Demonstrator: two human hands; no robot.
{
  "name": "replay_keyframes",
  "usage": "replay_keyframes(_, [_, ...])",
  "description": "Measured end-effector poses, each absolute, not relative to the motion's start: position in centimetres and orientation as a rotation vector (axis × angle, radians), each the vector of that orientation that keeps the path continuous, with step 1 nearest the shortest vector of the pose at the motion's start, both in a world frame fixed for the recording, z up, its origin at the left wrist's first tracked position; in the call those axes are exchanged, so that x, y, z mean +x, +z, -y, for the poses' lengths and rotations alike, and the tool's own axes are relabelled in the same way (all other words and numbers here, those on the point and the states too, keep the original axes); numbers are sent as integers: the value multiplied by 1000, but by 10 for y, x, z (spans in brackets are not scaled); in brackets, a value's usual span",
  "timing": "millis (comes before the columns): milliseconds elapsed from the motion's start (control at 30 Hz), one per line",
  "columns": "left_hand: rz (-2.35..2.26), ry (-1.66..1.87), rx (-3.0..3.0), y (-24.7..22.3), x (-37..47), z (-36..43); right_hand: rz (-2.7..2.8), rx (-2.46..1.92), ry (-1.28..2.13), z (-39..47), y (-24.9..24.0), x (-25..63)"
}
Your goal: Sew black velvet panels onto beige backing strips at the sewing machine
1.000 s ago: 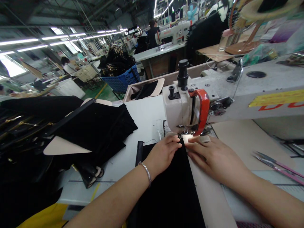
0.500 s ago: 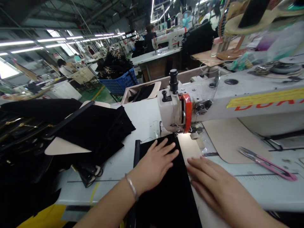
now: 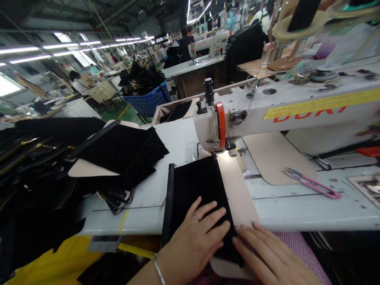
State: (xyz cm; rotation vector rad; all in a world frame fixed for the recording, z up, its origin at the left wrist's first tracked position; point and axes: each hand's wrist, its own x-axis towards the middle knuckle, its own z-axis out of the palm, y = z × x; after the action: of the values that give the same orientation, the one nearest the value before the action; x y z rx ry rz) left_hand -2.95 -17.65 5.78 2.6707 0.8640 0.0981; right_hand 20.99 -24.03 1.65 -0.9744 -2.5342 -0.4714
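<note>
My left hand [image 3: 202, 233] lies flat with fingers spread on a black fabric panel [image 3: 194, 184]. A ring and a silver bangle are on it. My right hand [image 3: 267, 253] rests palm down with fingers stretched out, its tips at the panel's right edge. Under the black fabric is a beige panel [image 3: 239, 190], showing along the right side and at the near end. The far edge of the fabric reaches the needle area of a white sewing machine [image 3: 206, 124]. A dark strip [image 3: 168, 198] runs along the fabric's left side.
Pink-handled thread snips [image 3: 320, 188] lie on the right, partly over another beige piece [image 3: 276, 158]. Black fabric pieces [image 3: 118, 154] are heaped on the left of the table. Behind stand a blue crate [image 3: 151, 98] and another sewing machine [image 3: 209, 45].
Both hands have slid back toward me along the fabric, away from the needle. The view has shifted, and the near end of the beige panel now shows.
</note>
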Motion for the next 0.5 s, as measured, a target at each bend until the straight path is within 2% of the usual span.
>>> replay_keyframes(267, [-920,89,2668,73,-23,163,2262,-1104,-47,248,13,197])
replay_keyframes(500, [-922,81,2764,58,-15,121,2153,-1079,-83,248,-7,189])
